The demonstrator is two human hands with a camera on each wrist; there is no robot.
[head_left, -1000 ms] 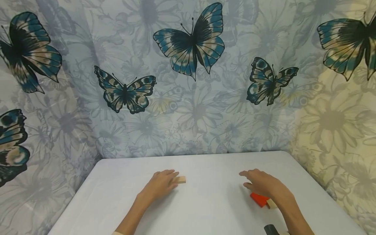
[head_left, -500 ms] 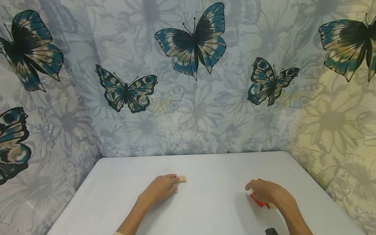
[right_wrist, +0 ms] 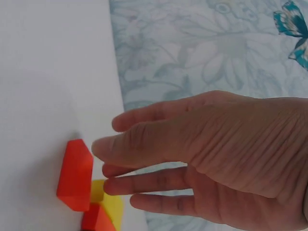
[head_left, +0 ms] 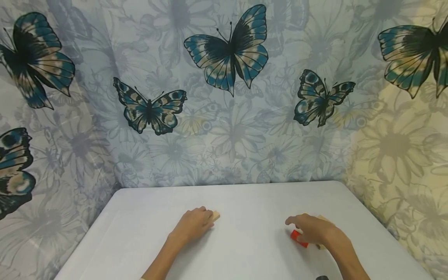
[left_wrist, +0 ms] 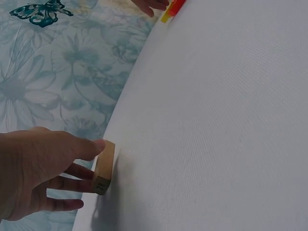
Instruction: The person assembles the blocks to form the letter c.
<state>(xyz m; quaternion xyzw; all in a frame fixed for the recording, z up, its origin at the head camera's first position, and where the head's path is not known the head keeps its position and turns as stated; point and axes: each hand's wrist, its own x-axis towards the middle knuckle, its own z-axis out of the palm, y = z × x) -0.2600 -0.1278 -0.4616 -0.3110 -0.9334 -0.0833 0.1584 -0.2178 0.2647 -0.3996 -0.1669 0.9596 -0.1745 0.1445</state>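
In the left wrist view, a small wooden block [left_wrist: 104, 168] with printed marks on its end is pinched between the thumb and fingers of my left hand [left_wrist: 43, 175]. The same block [head_left: 216, 215] sticks out past my left fingertips in the head view. On the right, my right hand [head_left: 311, 229] is low over several coloured blocks with its fingers extended. Its thumb tip is right at the edge of a red block [right_wrist: 74, 175] in the right wrist view. A yellow block [right_wrist: 113, 209] and another red block [right_wrist: 96, 219] lie beneath the fingers.
A white table [head_left: 241, 249] spans the space between the hands. Wooden pieces [head_left: 326, 219] show partly behind the right hand. A dark object [head_left: 322, 277] appears at the bottom edge near the right forearm. Butterfly-patterned cloth [head_left: 238, 136] stands behind the table.
My right hand has come down among the coloured blocks, and a red block has shifted left and turned. My left fingers have closed on the wooden block, which has turned.
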